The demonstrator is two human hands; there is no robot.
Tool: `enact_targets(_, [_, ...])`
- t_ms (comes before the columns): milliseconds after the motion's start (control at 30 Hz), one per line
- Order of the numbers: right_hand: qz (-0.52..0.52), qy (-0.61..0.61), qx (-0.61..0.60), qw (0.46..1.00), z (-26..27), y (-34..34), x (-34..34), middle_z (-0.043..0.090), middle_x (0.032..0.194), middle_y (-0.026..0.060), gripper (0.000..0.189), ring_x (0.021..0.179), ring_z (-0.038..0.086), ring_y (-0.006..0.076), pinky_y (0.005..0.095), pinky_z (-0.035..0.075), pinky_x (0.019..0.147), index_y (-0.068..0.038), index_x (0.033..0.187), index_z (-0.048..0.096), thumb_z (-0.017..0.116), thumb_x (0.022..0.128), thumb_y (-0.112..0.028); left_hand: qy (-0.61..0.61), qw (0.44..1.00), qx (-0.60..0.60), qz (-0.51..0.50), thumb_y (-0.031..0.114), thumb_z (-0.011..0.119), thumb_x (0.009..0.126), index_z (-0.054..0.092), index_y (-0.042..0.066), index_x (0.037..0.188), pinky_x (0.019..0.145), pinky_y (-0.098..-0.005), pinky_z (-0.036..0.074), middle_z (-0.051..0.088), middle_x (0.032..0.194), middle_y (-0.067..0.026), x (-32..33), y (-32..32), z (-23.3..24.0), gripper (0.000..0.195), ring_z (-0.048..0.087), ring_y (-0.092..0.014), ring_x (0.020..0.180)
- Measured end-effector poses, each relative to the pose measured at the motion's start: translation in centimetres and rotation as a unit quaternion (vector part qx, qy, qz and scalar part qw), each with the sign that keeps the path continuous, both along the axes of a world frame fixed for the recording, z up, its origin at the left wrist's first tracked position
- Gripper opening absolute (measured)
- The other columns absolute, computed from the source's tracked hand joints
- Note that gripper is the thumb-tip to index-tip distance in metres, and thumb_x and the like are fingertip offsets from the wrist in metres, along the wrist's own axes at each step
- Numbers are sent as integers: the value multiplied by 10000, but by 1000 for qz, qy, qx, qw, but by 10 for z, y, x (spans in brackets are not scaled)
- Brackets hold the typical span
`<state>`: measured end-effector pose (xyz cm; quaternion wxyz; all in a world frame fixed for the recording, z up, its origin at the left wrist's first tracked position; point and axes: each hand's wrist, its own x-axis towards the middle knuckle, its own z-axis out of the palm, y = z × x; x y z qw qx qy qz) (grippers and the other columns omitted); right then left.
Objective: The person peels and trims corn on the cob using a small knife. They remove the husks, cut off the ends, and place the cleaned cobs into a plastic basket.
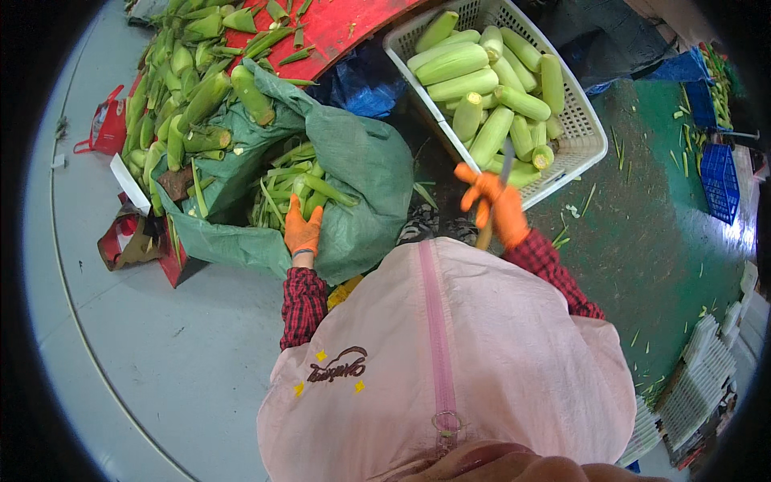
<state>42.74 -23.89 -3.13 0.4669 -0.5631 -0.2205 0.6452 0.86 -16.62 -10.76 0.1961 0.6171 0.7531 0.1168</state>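
My left hand point(303, 230), in an orange glove, is at the mouth of a green woven sack point(367, 162). Its fingers are apart against loose green corn husks point(307, 184) inside the sack, with nothing plainly gripped. My right hand point(497, 202), also gloved in orange, holds a knife point(484, 236). The knife's wooden handle points toward me and its blurred blade points away, while some fingers stretch out to the left. Just beyond that hand, pale green trimmed corn ears point(494, 132) fill a white plastic basket point(581, 162).
Untrimmed corn ears point(202, 99) are heaped at upper left, beside a red surface point(337, 30) strewn with husk pieces. A red bag point(108, 123) rests on the grey floor point(150, 361). Blue crates point(720, 181) and white slatted plastic pieces point(699, 361) lie at right.
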Motion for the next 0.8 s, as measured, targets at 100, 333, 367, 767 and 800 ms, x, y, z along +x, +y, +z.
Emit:
enact_targets(100, [85,129,-71,985,4,-37,-17,665,733,53,415,513,497,59,198,397,484,5,1241,602,483,975,-289,-11,1000,-13,4,362,749,775,463,30,1385,1008,-390,414,551,1301,-229,7,5,-14,751,531,-356,1200])
enact_targets(333, [83,109,-153,979,9,-50,-17,670,730,50,394,454,485,66,191,383,438,-1,1227,606,458,976,-266,11,999,-49,-2,455,755,735,342,55,1458,1072,-396,352,435,1437,-195,40,62,-40,924,427,-355,1309])
enact_targets(367, [77,104,-158,979,4,-54,-22,668,724,49,390,451,481,65,187,377,434,-4,1222,610,457,975,-265,-4,998,-55,7,477,746,735,326,65,1468,1089,-399,333,407,1461,-186,32,72,-60,940,396,-351,1333])
enact_targets(767, [110,26,-167,979,-10,-40,-98,637,702,36,343,445,454,61,196,367,431,-55,1225,626,488,1005,-280,371,880,-293,-52,464,553,865,570,216,1312,1062,-667,224,354,1514,-49,-108,29,-79,511,277,-255,1405])
enact_targets(800, [116,25,-167,979,-13,-38,-104,634,701,37,346,443,458,62,197,373,430,-53,1228,623,486,1006,-281,377,875,-304,-8,471,545,868,579,198,1298,1055,-668,235,367,1503,-60,-145,25,-77,511,297,-249,1394])
